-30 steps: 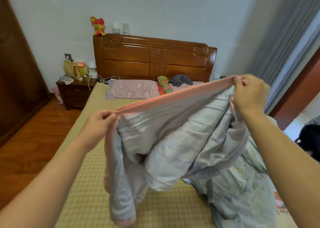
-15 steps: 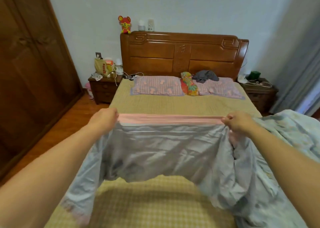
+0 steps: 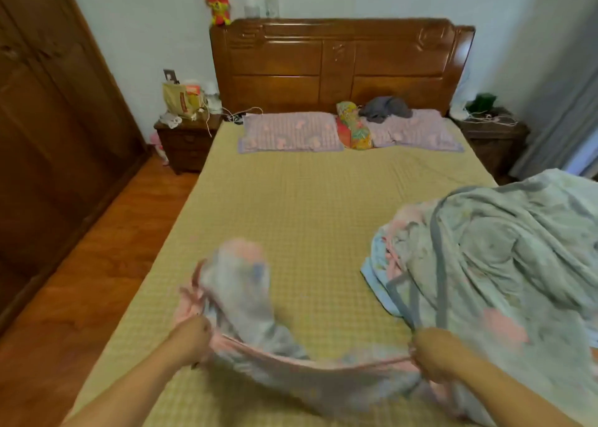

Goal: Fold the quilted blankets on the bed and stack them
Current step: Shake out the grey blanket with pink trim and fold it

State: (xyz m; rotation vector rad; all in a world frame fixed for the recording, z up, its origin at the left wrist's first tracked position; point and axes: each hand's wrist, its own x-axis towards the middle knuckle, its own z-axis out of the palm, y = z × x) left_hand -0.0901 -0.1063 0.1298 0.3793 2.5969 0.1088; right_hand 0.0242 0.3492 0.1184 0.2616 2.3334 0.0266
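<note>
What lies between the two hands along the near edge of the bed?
In the head view, the pink-edged grey quilted blanket spans between the left hand and right hand, both gripping its edge.

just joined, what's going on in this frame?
A person stands at the foot of a wooden bed, folding bedding. The left hand and right hand each grip the pink edge of a pale blue-and-pink quilted blanket, held low over the yellow checked bed mat. A second pale green floral quilt with grey trim lies crumpled, unfolded, at the right. Nothing is stacked yet.
</note>
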